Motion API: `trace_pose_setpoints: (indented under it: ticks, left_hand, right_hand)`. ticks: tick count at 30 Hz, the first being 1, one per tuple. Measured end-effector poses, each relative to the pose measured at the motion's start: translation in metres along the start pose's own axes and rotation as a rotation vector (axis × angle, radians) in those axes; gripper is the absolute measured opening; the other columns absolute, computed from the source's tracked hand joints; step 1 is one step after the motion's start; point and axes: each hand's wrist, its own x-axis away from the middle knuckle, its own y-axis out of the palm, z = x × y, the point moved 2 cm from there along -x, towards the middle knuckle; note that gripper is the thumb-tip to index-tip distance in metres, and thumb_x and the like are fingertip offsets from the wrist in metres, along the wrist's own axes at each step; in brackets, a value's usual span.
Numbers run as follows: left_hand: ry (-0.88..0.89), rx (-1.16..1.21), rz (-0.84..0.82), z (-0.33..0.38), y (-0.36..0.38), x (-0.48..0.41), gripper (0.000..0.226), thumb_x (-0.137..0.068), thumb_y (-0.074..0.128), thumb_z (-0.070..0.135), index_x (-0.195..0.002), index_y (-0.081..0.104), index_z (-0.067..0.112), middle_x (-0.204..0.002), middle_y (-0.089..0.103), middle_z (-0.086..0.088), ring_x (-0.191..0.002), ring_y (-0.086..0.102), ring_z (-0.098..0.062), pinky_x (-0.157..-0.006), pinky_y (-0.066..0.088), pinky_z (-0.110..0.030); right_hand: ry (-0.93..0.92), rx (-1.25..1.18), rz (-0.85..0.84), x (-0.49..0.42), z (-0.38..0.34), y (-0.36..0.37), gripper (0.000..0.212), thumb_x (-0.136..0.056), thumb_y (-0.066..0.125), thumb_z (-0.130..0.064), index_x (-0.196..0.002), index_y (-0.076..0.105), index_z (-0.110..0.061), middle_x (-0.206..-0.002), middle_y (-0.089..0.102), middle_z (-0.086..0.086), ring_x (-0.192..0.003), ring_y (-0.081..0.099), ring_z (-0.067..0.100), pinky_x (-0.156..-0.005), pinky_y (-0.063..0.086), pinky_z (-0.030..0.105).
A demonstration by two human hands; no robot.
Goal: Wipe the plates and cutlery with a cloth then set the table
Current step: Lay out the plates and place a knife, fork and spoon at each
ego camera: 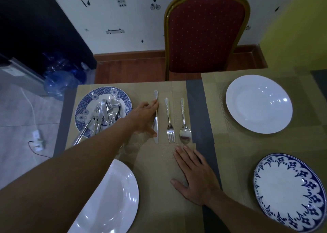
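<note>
Head view, items as we log them.

1. Left hand (144, 120): our arm reaches forward. The fingers are nearly straight and spread along the left edge of the knife (155, 124), with 1 fingertip at its handle and the thumb by its blade. We touch it and clasp nothing.
2. Knife: flat on the placemat (155, 170), lengthwise against that hand, blade end toward us.
3. Fork (169, 121) and spoon (184, 126): just right of the knife and parallel to it, clear of both hands. The spoon's bowl lies just beyond the right fingertips.
4. Right hand (196, 176): palm down on the placemat, fingers straight, holding nothing.
5. Patterned plate (83, 109) piled with cutlery (105, 112): just left of the left hand.
6. Near white plate (109, 197): beneath our left forearm.
7. 2 plates right of the right hand: far white plate (258, 103), farther from us; blue-rimmed plate (290, 192), nearer.
</note>
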Motion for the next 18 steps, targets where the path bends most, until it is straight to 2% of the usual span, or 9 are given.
trace_pose_setpoints:
  ticks: [18]
  left_hand:
    - [-0.006,0.000,-0.004,0.0040,-0.0038,0.0025,0.145,-0.060,0.084,0.066,-0.159,-0.010,0.018,-0.169,0.000,0.000,-0.151,0.011,-0.034,-0.119,0.030,-0.054]
  right_hand:
    - [0.005,-0.016,-0.019,0.0000,0.0009,0.0013,0.087,-0.100,0.040,-0.070,-0.168,0.017,-0.021,-0.176,0.009,-0.005,-0.162,0.006,0.015,-0.126,0.015,0.045]
